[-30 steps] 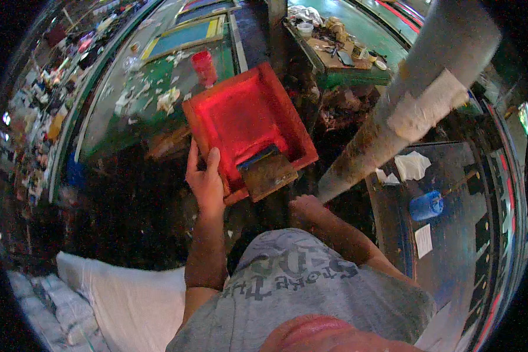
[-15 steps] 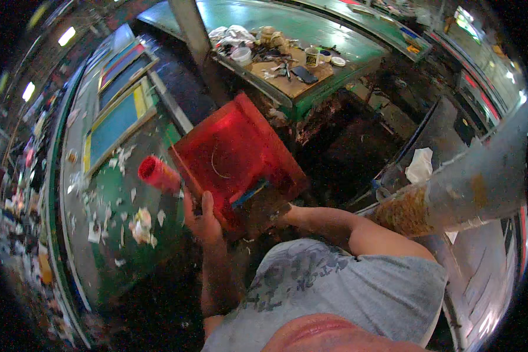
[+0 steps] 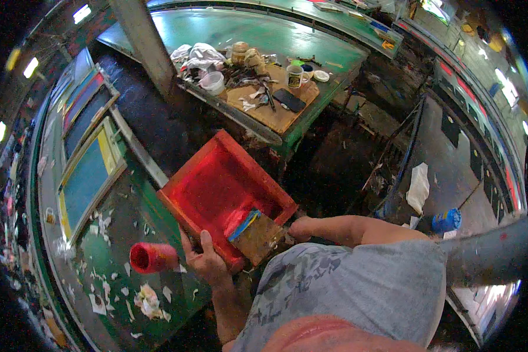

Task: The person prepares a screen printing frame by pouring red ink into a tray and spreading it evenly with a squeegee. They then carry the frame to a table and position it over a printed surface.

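My left hand (image 3: 208,261) grips the near left side of a red, ink-covered screen printing frame (image 3: 199,193), thumb raised along its edge. The frame is held tilted in front of my body. A squeegee-like wooden board (image 3: 261,237) with a blue strip lies across its near right part, over smeared red ink. My right hand (image 3: 301,227) is curled beside the frame's right corner and the board's end. Its fingers are mostly hidden, and I cannot tell which of the two it grips. Left of my left hand, a red-coated tub (image 3: 152,258) lies on its side.
A green table (image 3: 108,252) on the left bears paper scraps and blue-meshed frames (image 3: 88,182). Ahead, another green table holds a cardboard sheet (image 3: 264,120), a phone (image 3: 288,100), a cup (image 3: 294,76) and rags. A metal post (image 3: 144,47) stands between them. A blue tub (image 3: 447,220) is at right.
The red frame has come lower and slightly left in view, still in my left hand. My view has shifted, showing the blue tub at right. The wooden board keeps its place on the frame.
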Available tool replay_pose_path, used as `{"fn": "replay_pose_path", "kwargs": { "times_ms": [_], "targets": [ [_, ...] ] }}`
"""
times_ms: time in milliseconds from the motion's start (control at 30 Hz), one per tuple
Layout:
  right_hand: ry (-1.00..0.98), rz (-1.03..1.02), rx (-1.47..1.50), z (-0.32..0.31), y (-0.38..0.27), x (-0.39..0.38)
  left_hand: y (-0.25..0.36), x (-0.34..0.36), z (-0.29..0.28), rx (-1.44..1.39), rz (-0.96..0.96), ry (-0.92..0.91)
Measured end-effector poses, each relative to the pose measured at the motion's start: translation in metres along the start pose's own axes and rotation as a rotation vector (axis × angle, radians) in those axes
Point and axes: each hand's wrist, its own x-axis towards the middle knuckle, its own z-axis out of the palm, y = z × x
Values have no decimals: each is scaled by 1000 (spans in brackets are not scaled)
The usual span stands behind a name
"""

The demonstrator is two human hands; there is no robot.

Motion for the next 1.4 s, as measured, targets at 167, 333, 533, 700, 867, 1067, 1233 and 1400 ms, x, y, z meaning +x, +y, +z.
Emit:
{"fn": "replay_pose_path", "kwargs": {
  "times_ms": [167, 333, 533, 700, 867, 1067, 1233, 1400],
  "targets": [
    [-331, 193, -57, -27, 91, -31, -27, 31, 76, 105, -13, -13],
    [-206, 366, 159, -43, 219, -78, -47, 54, 211, 5, -99, -143],
    [138, 620, 379, -76, 331, -165, -81, 73, 395, 48, -72, -382],
    [694, 748, 503, -92, 367, -254, -126, 72, 527, -113, -202, -623],
    [1158, 823, 683, -116, 398, -334, -167, 57, 643, -143, -268, -769],
    [1535, 872, 687, -151, 491, -401, -235, 57, 780, -175, -338, -888],
    [1516, 917, 557, -188, 587, -444, -277, 60, 910, -212, -356, -913],
    [1491, 933, 570, -185, 649, -489, -305, 57, 1042, -235, -352, -1018]
  ]
}}
